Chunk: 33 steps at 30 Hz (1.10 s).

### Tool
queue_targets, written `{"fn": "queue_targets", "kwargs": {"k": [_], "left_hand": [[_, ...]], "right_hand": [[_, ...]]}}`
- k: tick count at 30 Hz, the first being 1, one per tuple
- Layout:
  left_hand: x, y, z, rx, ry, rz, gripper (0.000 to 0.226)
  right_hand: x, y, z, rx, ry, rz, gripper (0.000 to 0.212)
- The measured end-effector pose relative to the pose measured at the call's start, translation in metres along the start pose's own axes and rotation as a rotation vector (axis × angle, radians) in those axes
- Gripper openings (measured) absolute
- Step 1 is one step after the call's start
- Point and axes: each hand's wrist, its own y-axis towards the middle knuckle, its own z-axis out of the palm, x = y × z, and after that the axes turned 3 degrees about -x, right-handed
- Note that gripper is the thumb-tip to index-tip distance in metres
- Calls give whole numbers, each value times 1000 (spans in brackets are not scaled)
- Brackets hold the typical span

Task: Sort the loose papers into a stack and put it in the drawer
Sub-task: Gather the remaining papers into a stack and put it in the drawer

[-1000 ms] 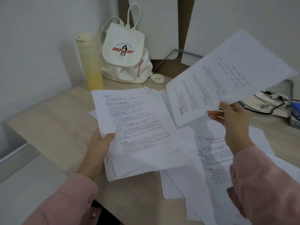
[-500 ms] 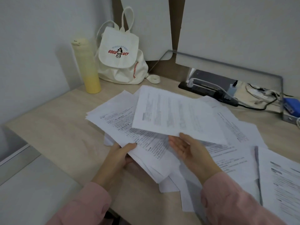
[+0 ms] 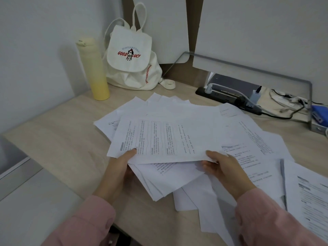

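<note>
Papers (image 3: 195,125) print illegible; blue box (image 3: 320,115) cut off.

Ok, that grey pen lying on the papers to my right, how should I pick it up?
Pinch the grey pen at mid-barrel from above with the right hand, thumb and finger on its two long sides. It lies flat on the loose papers, pointing away from you, so both sides are exposed. Lift straight up; the sheets beneath could slide.

One bottle (image 3: 93,71), one backpack (image 3: 132,68) (papers (image 3: 177,139) many)
</note>
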Motion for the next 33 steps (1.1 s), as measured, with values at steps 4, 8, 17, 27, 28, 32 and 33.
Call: {"fn": "queue_targets", "kwargs": {"k": [4, 8, 17, 27, 28, 32, 33], "left_hand": [[3, -2, 5, 67, 18, 46, 43], [10, 0, 10, 99, 103, 48, 38], [-8, 11, -12, 51, 216, 24, 36], [-15, 15, -32, -46, 351, 112, 35], [-13, 15, -32, -63, 360, 119, 35], [-12, 12, -30, -90, 377, 150, 34], [-13, 11, -30, -88, 376, 158, 34]], "right_hand": [[-7, -10, 11, 126, 38, 12, 18], [-17, -24, 27, 402, -230, 158, 24], [15, 36, -17, -231, -1050, -586, 35], [19, 78, -35, -52, -1598, -662, 48], [17, 79, -37, -96, -1637, -753, 44], [10, 86, -47, -98, -1762, -1079, 33], [10, 87, -48, -100, -1791, -1120, 34]]}}
